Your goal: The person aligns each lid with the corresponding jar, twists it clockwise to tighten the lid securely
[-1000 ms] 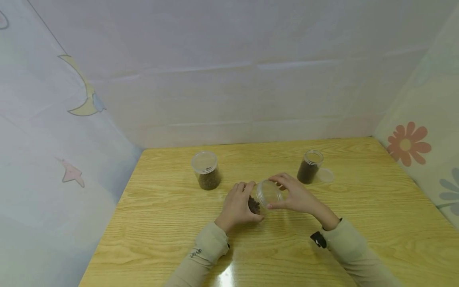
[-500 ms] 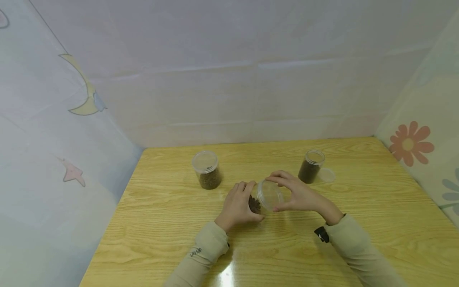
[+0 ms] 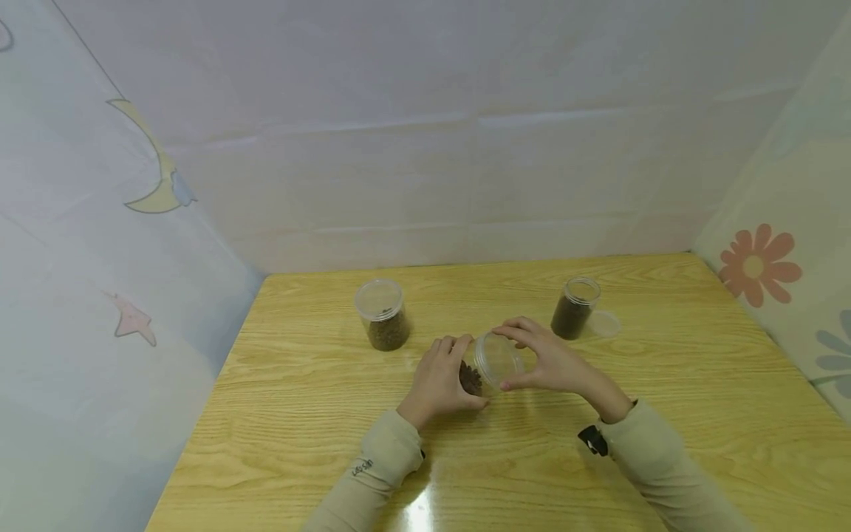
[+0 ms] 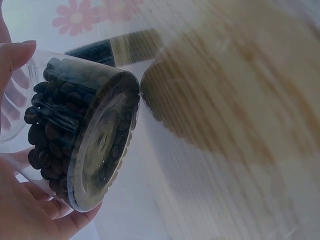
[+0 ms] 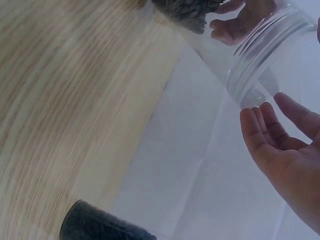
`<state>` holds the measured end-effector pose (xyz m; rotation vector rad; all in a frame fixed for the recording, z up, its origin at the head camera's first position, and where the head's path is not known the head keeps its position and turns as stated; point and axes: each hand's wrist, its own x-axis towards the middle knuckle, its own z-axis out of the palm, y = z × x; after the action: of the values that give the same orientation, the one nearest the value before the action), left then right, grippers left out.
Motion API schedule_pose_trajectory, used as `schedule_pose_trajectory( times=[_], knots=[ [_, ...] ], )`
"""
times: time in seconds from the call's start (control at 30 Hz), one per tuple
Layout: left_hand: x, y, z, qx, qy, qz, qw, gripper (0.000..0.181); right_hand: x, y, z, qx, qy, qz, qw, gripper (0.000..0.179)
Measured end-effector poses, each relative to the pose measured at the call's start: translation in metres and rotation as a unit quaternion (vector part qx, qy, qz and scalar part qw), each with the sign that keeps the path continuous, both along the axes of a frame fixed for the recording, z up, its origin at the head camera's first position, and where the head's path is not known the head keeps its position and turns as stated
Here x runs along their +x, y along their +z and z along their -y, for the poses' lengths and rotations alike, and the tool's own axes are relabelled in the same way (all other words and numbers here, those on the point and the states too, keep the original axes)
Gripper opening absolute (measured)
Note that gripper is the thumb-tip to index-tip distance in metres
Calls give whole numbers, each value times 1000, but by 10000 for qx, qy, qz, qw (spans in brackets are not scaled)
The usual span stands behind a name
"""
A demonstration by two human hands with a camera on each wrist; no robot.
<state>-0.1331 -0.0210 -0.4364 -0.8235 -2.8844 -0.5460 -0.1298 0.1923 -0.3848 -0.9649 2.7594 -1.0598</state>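
Observation:
A clear jar (image 4: 82, 135) partly filled with dark, bean-like pieces is tilted, its mouth to the right in the head view. My left hand (image 3: 435, 380) grips the jar's body, fingers on the far side and thumb on the near side. Over the mouth sits a clear ridged lid (image 3: 499, 358). My right hand (image 3: 555, 362) holds the lid by its edge between fingers and thumb. In the right wrist view its fingertips (image 5: 267, 107) touch the rim. Whether the lid is fully seated cannot be made out.
A lidded jar (image 3: 387, 332) with brown contents stands at the back left of the wooden table (image 3: 279, 414). At the back right stands a narrower jar (image 3: 570, 318) with dark contents, a thin clear disc (image 3: 604, 324) lying beside it. A printed cloth wall (image 3: 399, 185) borders the back.
My right fingers have shifted slightly around the lid's edge, thumb out and partly back. The left hand and the jar keep nearly the same place.

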Motion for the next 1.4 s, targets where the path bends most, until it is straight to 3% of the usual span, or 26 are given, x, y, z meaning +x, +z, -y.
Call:
schedule_pose_trajectory(
  times=[0.57, 0.9, 1.03, 1.4],
  knots=[
    [0, -1, -1, -59, 64, 57, 9999, 97, 5, 4, 5, -97, -340, 249, 9991, 71],
    [-1, -2, 0, 25, 37, 33, 10000, 98, -3, 2, -6, 297, 373, 52, 9988, 86],
    [-1, -3, 0, 55, 34, 4, 10000, 98, -5, 3, -6, 341, 453, 64, 9984, 85],
    [0, -1, 0, 82, 41, 51, 9999, 97, -1, 4, 2, 275, -219, 563, 9978, 83]
  ],
)
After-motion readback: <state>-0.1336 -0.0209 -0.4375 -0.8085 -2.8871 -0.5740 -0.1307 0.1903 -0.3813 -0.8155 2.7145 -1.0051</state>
